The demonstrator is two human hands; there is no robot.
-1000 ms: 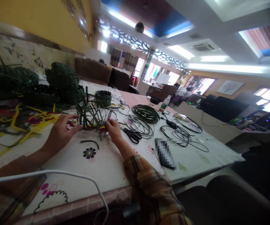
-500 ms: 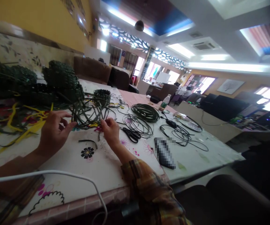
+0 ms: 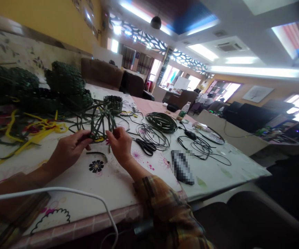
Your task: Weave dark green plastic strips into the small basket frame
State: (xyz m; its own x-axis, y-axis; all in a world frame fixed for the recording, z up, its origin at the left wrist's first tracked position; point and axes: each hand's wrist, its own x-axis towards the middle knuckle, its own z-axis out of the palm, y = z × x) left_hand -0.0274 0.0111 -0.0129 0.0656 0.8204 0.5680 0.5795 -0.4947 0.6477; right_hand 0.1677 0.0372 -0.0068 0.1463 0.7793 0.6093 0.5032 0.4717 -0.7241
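Observation:
Between my two hands is a partly woven basket of dark green strips (image 3: 103,121), its loose strips standing up and crossing each other. A bit of yellow shows low on it. My left hand (image 3: 73,148) is closed, thumb and fingers pinching the weave at its left lower side. On the right, my right hand (image 3: 121,144) pinches the strips at the near right side, fingers curled. A short cut strip (image 3: 99,153) lies on the flowered tablecloth just below. Black-handled scissors (image 3: 146,147) lie to the right of my right hand.
Behind stand a small woven basket (image 3: 113,103) and a pile of larger green baskets (image 3: 65,83). Yellow strips (image 3: 30,141) lie at left. A coil of green strip (image 3: 161,122), a bottle (image 3: 183,111) and a pixelated object (image 3: 182,167) are at right. A white cable (image 3: 71,190) crosses the foreground.
My left hand has moved right, closer to my right hand, and now grips the weave lower down. The loose strips have swung more upright and drawn together.

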